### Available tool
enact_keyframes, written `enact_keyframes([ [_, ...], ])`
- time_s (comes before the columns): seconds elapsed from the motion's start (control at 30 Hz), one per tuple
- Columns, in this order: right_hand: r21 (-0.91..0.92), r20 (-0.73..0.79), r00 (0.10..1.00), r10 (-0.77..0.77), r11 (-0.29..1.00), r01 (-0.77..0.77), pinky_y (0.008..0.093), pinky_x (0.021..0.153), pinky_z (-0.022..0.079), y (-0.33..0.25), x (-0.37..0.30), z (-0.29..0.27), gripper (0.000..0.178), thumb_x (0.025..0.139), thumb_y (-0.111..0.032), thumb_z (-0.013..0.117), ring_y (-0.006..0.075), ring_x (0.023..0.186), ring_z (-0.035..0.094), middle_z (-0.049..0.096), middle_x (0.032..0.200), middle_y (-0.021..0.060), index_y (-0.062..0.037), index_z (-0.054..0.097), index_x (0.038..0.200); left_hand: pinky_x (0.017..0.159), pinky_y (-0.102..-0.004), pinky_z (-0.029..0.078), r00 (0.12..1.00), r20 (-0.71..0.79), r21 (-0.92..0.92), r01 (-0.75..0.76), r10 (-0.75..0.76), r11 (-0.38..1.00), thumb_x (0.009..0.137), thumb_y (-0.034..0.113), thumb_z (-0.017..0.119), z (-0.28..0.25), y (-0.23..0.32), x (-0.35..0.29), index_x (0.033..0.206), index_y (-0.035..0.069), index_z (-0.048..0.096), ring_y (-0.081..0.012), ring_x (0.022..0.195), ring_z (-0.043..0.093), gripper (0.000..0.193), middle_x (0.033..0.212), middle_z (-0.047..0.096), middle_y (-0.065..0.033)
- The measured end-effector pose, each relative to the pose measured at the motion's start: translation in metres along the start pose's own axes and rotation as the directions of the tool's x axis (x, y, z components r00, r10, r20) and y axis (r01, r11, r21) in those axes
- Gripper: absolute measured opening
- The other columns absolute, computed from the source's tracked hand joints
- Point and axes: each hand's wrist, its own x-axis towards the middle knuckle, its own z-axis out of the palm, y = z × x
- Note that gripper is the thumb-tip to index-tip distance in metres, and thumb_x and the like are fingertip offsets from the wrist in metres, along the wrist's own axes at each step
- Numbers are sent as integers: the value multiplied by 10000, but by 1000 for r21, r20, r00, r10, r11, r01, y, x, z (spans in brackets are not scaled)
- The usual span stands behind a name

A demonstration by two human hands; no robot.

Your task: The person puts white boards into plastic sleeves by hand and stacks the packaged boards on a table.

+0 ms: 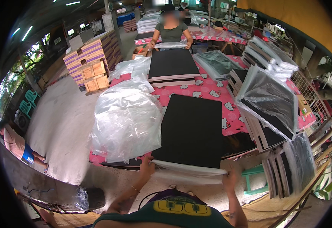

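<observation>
A clear plastic bag (pixel 190 173) is stretched level between my two hands at the near edge of the table. My left hand (pixel 147 168) grips its left corner, and my right hand (pixel 229 178) grips its right corner. Just beyond the bag lies a flat black board (pixel 192 131), its near edge by the plastic. Whether that edge sits inside the bag, I cannot tell. To the left of the board, a heap of loose clear plastic bags (pixel 126 119) covers the tabletop.
Across the pink printed table (pixel 209 89), a person (pixel 169 32) holds another plastic sheet behind stacked black boards (pixel 173 64). Wrapped boards (pixel 268 98) pile up at right, above a green stool (pixel 255 180). Cartons (pixel 93 62) stand at far left.
</observation>
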Motion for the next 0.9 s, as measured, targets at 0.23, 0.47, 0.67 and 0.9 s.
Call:
enact_keyframes([
  [0.23, -38, -97, 989, -107, 994, 104, 350, 565, 497, 12, -2, 38, 476, 748, 85, 468, 229, 653, 655, 639, 777, 194, 8, 574, 1205, 763, -531, 464, 996, 91, 341, -55, 25, 939, 868, 205, 504, 8, 30, -10, 1302, 66, 493, -449, 859, 624, 456, 891, 642, -289],
  [0.47, 18, -114, 984, -137, 990, 140, 302, 521, 491, -5, -18, 46, 590, 745, 97, 413, 193, 580, 625, 652, 852, 194, 19, 492, 1325, 732, -535, 475, 999, -27, 372, 28, -20, 928, 848, 228, 542, -8, 33, -12, 1359, 100, 446, -472, 806, 621, 536, 802, 626, -310],
  [0.67, 93, -242, 957, -163, 977, 190, 321, 668, 515, -15, -18, 39, 455, 747, 86, 483, 206, 795, 651, 642, 953, 170, 11, 571, 1188, 653, -502, 483, 966, 58, 389, -253, 250, 886, 816, 203, 615, -24, 37, -15, 1306, 68, 479, -406, 723, 641, 526, 759, 628, -283],
  [0.9, 575, 291, 935, -204, 818, -1, 277, 782, 479, -95, 0, -57, 414, 807, -98, 628, 148, 837, 591, 605, 944, 49, -42, 540, 1207, 642, -283, 489, 906, 400, -561, 123, 138, 819, 843, 181, 586, -131, 134, 8, 1134, 30, 549, -120, 667, 581, 330, 742, 595, -40],
])
